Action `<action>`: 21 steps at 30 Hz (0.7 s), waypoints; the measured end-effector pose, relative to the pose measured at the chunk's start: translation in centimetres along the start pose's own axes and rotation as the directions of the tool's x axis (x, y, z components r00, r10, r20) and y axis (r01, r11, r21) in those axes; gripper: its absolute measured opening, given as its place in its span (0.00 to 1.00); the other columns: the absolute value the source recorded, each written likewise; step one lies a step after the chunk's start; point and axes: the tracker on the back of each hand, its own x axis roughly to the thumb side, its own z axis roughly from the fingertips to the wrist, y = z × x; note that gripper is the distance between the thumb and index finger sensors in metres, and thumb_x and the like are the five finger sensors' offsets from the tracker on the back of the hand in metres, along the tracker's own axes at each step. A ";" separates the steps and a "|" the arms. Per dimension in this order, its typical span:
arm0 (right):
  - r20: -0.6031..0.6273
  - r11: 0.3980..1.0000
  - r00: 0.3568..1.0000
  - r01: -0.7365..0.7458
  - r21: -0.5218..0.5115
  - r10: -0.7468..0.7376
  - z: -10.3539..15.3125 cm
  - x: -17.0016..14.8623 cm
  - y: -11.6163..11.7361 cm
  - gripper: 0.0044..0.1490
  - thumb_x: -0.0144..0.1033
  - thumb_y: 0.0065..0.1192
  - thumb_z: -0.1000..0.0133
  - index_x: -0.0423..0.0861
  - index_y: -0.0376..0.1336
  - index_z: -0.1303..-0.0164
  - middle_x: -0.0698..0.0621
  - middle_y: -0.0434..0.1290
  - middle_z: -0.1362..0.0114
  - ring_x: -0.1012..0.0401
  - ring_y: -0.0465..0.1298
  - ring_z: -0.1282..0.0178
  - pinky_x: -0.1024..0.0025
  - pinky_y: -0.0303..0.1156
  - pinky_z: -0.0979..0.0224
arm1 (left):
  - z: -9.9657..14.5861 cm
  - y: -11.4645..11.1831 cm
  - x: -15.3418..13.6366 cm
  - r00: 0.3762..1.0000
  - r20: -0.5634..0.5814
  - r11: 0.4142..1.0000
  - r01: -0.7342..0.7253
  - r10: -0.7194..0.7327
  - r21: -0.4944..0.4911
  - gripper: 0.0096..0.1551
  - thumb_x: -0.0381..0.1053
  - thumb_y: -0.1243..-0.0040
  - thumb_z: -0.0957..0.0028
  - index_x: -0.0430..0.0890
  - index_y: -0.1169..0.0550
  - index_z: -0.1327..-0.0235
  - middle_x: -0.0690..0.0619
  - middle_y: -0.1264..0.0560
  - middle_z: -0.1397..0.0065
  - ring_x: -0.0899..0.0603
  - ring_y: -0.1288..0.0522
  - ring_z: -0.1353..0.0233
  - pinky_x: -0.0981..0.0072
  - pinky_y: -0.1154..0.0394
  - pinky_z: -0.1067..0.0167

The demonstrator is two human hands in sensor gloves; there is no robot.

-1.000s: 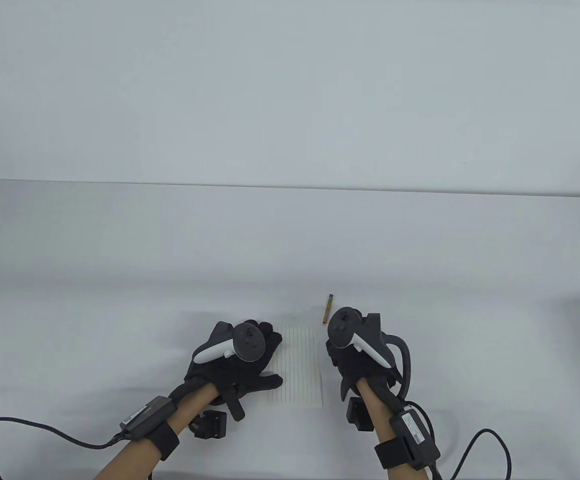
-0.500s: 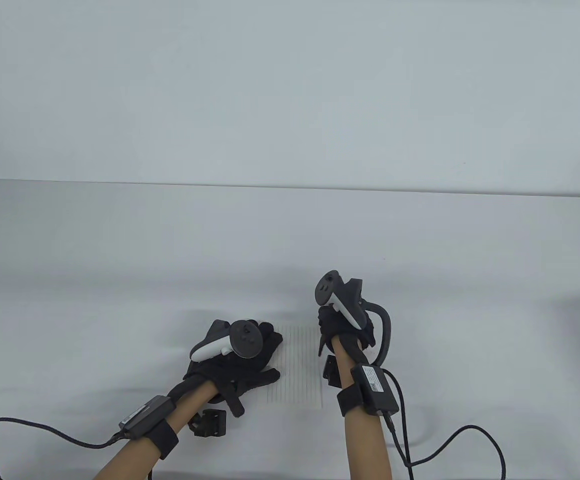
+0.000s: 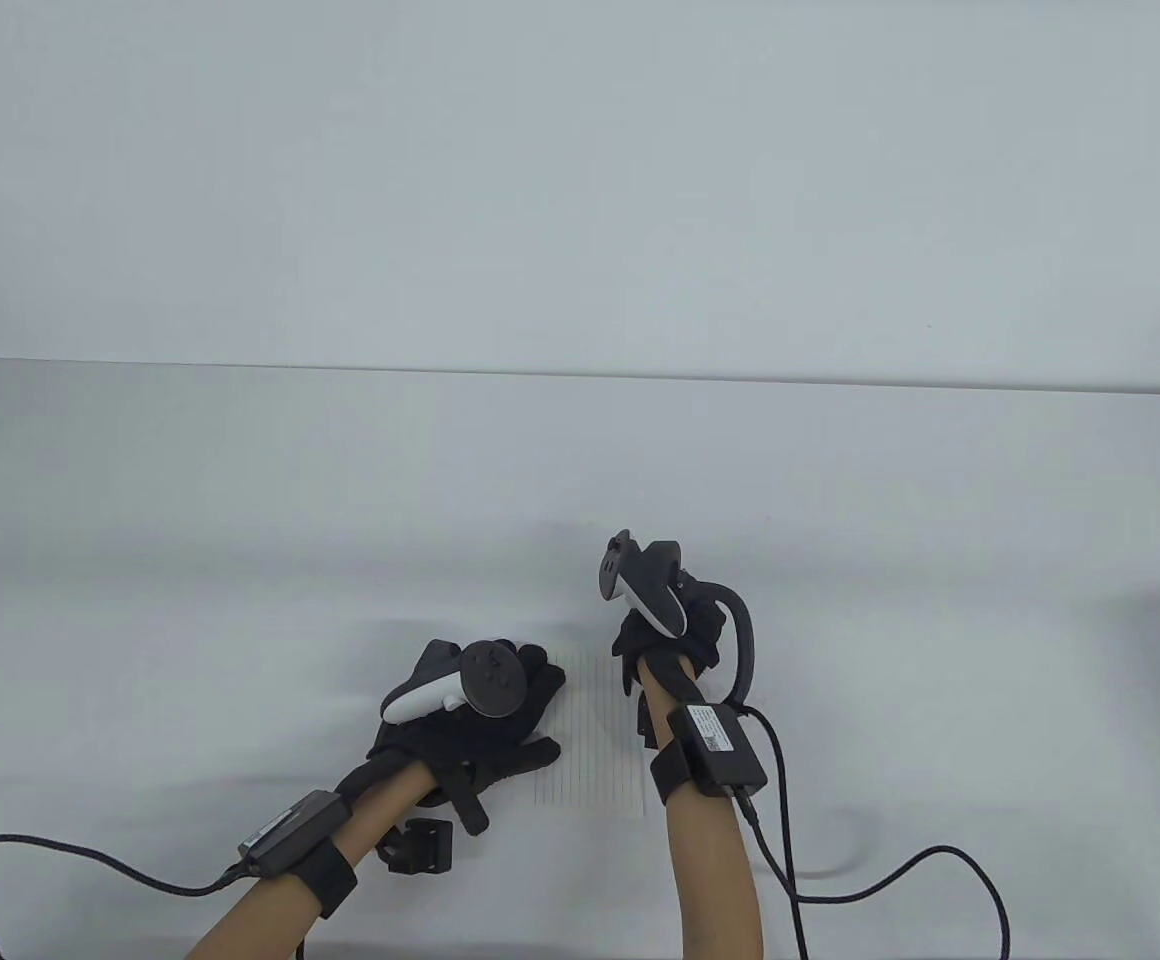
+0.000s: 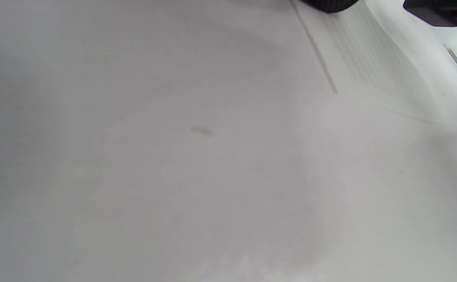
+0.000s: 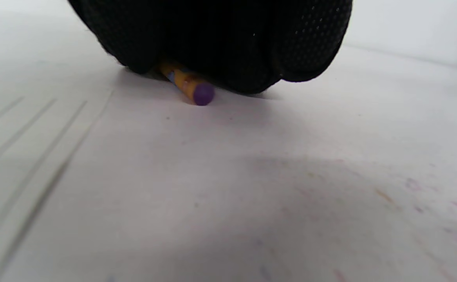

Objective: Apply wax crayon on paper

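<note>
A small sheet of lined paper (image 3: 590, 745) lies on the white table near the front edge. My left hand (image 3: 500, 710) rests flat on the paper's left part, fingers spread. The paper's edge also shows in the left wrist view (image 4: 369, 58). My right hand (image 3: 665, 640) is just beyond the paper's far right corner, curled down on the table. In the right wrist view its fingers (image 5: 228, 43) close over a crayon (image 5: 191, 84) with an orange wrapper and purple end, which lies on the table. The crayon is hidden in the table view.
Black cables (image 3: 880, 880) trail from both wrists along the table's front. The table's far edge (image 3: 580, 372) meets a plain wall. Faint coloured crayon marks (image 5: 385, 196) stain the table to the right of the paper.
My right hand has moved forward and left from beside the paper onto the crayon, which it now covers. My left hand has stayed on the paper.
</note>
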 end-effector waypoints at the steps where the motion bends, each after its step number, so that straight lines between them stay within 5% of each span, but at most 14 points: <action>1: -0.001 1.000 1.000 0.003 -0.002 -0.003 0.0 0.0 0.0 0.23 0.41 0.62 0.42 0.47 0.65 0.38 0.44 0.70 0.33 0.52 0.73 0.39 0.57 0.71 0.37 | 0.0 0.0 0.0 1.000 0.000 1.000 0.000 0.000 0.000 0.45 0.67 0.67 0.36 0.68 0.79 0.28 0.70 0.88 0.24 0.53 0.95 0.26 0.49 0.96 0.40; 7: 0.041 0.998 0.998 -0.052 -0.021 0.053 0.0 -0.1 0.2 0.24 0.43 0.59 0.41 0.46 0.63 0.39 0.44 0.70 0.35 0.53 0.73 0.41 0.56 0.74 0.39 | 0.0 0.0 0.0 1.000 -0.001 1.000 0.002 -0.002 0.000 0.45 0.67 0.67 0.36 0.68 0.79 0.28 0.70 0.88 0.24 0.53 0.94 0.26 0.49 0.96 0.40; 17: 0.151 0.988 0.976 0.157 0.015 -0.157 2.6 -2.9 -1.0 0.25 0.42 0.57 0.41 0.42 0.61 0.39 0.39 0.75 0.38 0.57 0.83 0.48 0.58 0.79 0.43 | 0.0 0.0 0.0 1.000 -0.005 1.000 0.009 -0.009 0.004 0.45 0.67 0.67 0.36 0.68 0.79 0.29 0.70 0.88 0.24 0.53 0.94 0.26 0.49 0.95 0.40; 21: 0.230 0.963 0.935 0.261 0.065 -0.269 4.4 -3.3 -0.9 0.25 0.41 0.56 0.40 0.44 0.59 0.35 0.43 0.73 0.39 0.61 0.80 0.50 0.60 0.76 0.43 | 0.0 -0.1 0.0 1.000 -0.007 1.000 0.014 -0.014 0.007 0.46 0.68 0.67 0.36 0.67 0.79 0.29 0.70 0.88 0.24 0.53 0.94 0.26 0.48 0.95 0.39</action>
